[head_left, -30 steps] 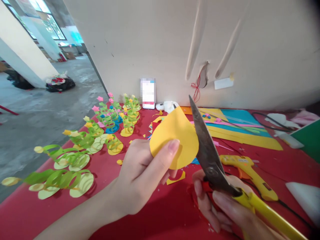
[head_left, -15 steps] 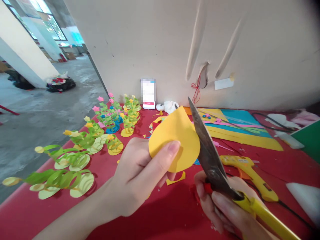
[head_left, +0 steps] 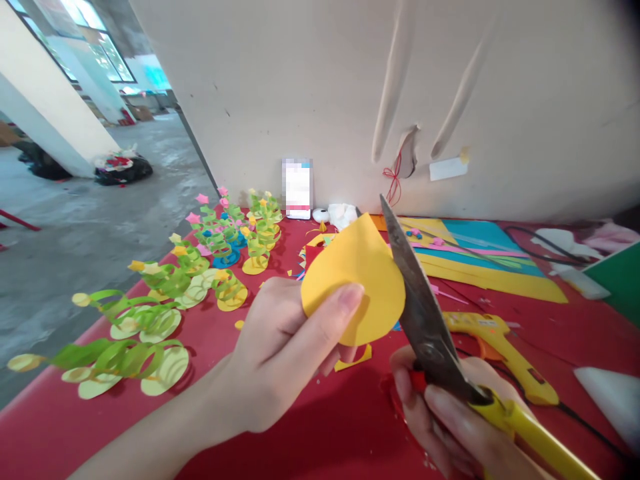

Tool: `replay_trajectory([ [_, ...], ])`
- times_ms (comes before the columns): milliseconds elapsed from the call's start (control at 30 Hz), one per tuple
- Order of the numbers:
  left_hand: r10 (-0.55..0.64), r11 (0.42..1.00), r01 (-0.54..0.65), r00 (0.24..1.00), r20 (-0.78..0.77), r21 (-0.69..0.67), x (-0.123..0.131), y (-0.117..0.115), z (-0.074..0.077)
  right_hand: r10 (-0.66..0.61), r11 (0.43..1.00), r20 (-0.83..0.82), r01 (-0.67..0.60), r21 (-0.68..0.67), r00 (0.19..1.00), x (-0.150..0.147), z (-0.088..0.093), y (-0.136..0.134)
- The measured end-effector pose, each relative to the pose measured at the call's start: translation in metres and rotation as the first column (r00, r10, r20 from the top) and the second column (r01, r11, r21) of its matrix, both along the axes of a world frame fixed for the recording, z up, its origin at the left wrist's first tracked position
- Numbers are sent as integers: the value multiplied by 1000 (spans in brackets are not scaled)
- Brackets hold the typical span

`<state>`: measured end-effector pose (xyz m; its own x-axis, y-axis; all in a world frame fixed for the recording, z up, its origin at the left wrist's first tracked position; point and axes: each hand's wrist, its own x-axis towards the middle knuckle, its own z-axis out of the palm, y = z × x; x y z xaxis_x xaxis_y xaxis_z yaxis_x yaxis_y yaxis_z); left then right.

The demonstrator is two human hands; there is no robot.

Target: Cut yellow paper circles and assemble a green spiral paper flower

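Note:
A yellow paper piece (head_left: 367, 267), rounded below with a pointed tip on top, is pinched in my left hand (head_left: 280, 347), the thumb lying across its front. My right hand (head_left: 450, 413) grips a pair of scissors (head_left: 423, 307) with dark metal blades and yellow handles. One blade stands upright along the right edge of the paper; the tip of the other shows behind the paper, so the blades are apart around it. Below my left fingers a yellow paper offcut (head_left: 354, 359) lies on the red table (head_left: 300, 440).
Several spiral paper plants (head_left: 183, 293) stand along the table's left side. A phone (head_left: 298, 190) leans against the pale back panel (head_left: 300, 87). Coloured paper sheets (head_left: 495, 283) and a yellow glue gun (head_left: 520, 360) with its cord lie to the right.
Both hands, the paper and the scissors have shifted very slightly right in the picture. The hold on each is the same.

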<state>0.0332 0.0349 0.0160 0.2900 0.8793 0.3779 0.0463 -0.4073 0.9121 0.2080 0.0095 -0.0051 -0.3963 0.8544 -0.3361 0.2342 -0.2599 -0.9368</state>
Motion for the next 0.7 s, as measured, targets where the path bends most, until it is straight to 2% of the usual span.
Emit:
replay_trajectory([
  [100, 14, 1000, -14, 1000, 10, -20, 1, 1, -1, -2, 998, 41, 5, -66, 999, -1, 4, 2],
  [167, 12, 999, -12, 1000, 17, -37, 1, 1, -1, 7, 999, 30, -6, -44, 1000, -1, 5, 3],
  [267, 3, 999, -1, 1000, 31, -50, 0, 1, 0, 20, 1000, 29, -20, 13, 999, -1, 7, 3],
  [467, -40, 994, 41, 999, 11, -102, -4, 5, 4, -16, 993, 188, -7, 122, 982, -2, 11, 1],
  [700, -101, 969, 91, 994, -33, -228, -12, 10, 10, -58, 956, 156, 10, 293, 986, 0, -2, -4],
])
